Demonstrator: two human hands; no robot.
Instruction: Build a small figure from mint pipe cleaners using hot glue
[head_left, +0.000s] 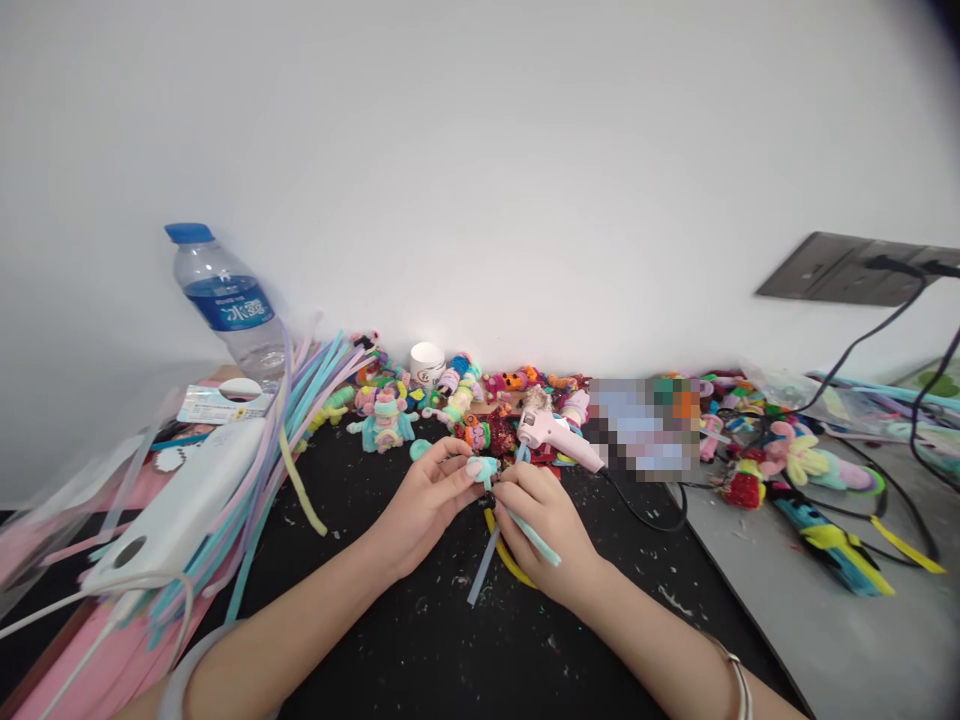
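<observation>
My left hand (pixel 431 505) pinches a small fuzzy piece (pixel 482 470), light teal with white and pink, made of pipe cleaner. Close against it is my right hand (pixel 544 525), its fingers closed round a pale mint pipe cleaner (pixel 536 538) whose free end sticks out toward me. Below the right fingers shows a curved yellow strip (pixel 514 560) with a dark part near its top; I cannot make out whether it is held. A translucent glue stick (pixel 484 568) lies beside it. Just behind the hands rests a pink hot glue gun (pixel 559 438), its nozzle hidden.
Loose pastel pipe cleaners (pixel 300 400) and a white power strip (pixel 180 505) lie on the left, near a tilted water bottle (pixel 229 300). Finished fuzzy dolls (pixel 386 420) and a paper cup (pixel 427 365) line the wall. Black cords (pixel 649 520) run right, toward wall sockets (pixel 832 268).
</observation>
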